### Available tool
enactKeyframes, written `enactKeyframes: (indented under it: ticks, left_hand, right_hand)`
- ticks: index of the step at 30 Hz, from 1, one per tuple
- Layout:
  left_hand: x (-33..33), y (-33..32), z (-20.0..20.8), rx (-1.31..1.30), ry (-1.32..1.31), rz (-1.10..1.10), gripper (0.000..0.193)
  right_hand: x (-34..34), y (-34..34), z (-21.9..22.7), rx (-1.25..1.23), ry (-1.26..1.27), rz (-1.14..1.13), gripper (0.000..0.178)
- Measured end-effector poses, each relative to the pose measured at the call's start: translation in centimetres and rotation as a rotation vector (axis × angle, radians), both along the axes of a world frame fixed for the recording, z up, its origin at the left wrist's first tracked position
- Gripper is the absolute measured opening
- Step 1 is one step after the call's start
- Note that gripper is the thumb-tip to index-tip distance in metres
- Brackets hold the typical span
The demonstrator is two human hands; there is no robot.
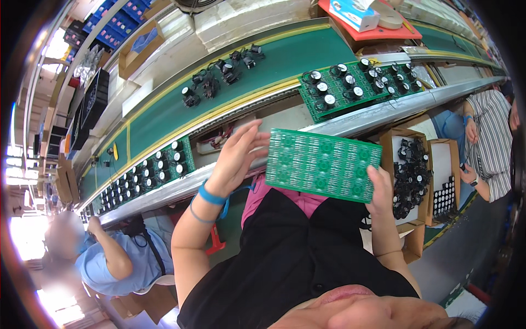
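A green circuit board panel (pixel 323 164) with rows of small pale marks is held up over my lap. My right hand (pixel 379 192) grips its right edge, the thumb lying on the face I see. My left hand (pixel 239 155), a blue band on its wrist, is beside the left edge with its fingers stretched out. Some of those fingertips reach the edge or pass behind it; I cannot tell whether they touch. Beyond the panel, more green boards (pixel 345 90) carrying white-topped round parts and black wired parts rest along the rail.
A green conveyor belt (pixel 285 55) carries several black wired parts (pixel 224 68). Populated boards (pixel 143 174) line the rail to the left. A cardboard box (pixel 388 159) of black parts stands at right. Co-workers sit at left, in a blue shirt (pixel 118 266), and at right, in stripes (pixel 487 137).
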State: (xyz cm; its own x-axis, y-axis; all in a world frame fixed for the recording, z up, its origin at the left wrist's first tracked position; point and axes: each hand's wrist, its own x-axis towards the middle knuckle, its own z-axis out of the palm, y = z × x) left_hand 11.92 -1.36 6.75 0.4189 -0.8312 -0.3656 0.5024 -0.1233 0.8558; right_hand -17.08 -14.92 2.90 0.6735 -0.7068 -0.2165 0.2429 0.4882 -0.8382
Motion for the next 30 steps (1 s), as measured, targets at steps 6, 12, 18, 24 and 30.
enactKeyframes:
  ticks: [6, 12, 18, 24, 30]
  left_hand:
    - [1.4, 5.8, 1.1, 0.012, 0.026, 0.122, 0.049]
    - [5.6, 6.7, -2.7, 0.044, -0.068, 0.341, 0.043]
    - [7.4, 5.3, -4.2, 0.116, -0.064, 0.409, 0.040]
    - [8.7, 4.5, -5.2, 0.236, -0.107, 0.354, 0.035]
    - [9.2, 4.0, -6.1, 0.415, -0.300, 0.253, 0.032]
  right_hand:
    - [9.1, 0.9, -0.2, -0.035, -0.075, 0.230, 0.031]
    - [13.8, 0.8, -0.4, -0.152, 0.128, 0.317, 0.047]
    - [11.2, 2.0, -0.5, -0.701, 0.282, 0.283, 0.049]
    - [10.1, 1.9, -0.3, -0.736, 0.240, 0.272, 0.039]
    - [10.2, 1.5, -0.8, -0.748, 0.256, 0.336, 0.035]
